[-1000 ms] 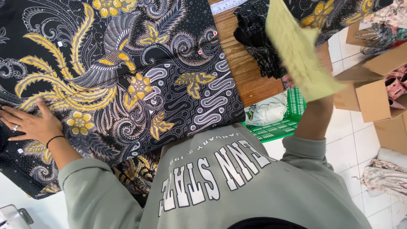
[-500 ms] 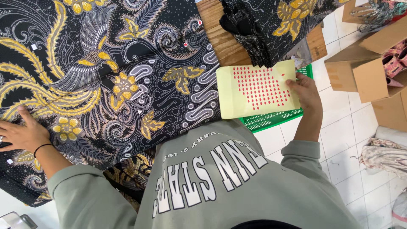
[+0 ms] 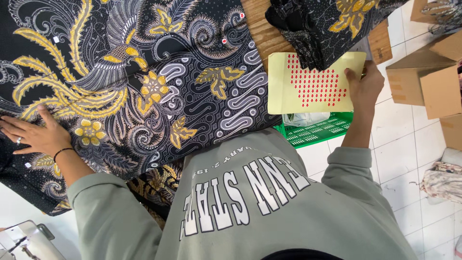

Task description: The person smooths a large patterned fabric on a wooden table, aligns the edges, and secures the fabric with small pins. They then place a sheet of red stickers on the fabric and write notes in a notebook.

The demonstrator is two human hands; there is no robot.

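1. A large black batik cloth (image 3: pixel 144 82), patterned with gold birds, yellow flowers and grey scrolls, lay spread over most of the wooden table (image 3: pixel 262 36) and hung over its near edge.
2. A second piece of dark patterned fabric (image 3: pixel 327 24) lay bunched at the far right of the table, its lower edge overlapping the top of the sheet described in item 4.
3. Brown cardboard boxes (image 3: pixel 428 86) stood on the tiled floor to the right; a green plastic crate (image 3: pixel 320 132) sat below the table edge, holding a pale bag.
4. A pale yellow sheet (image 3: pixel 310 84) bearing rows of small red stickers was held flat at the table's right edge, just beside the batik cloth.
5. The right hand (image 3: pixel 363 86) was clamped on the sheet's right edge, thumb over the top face, fingers beneath.
6. The left hand (image 3: pixel 33 135) lay flat, fingers spread apart, pressed on the batik cloth at its left side, gripping nothing; it wore a ring and a dark wrist band.
7. Small red and white stickers (image 3: pixel 224 41) were dotted on the batik cloth.
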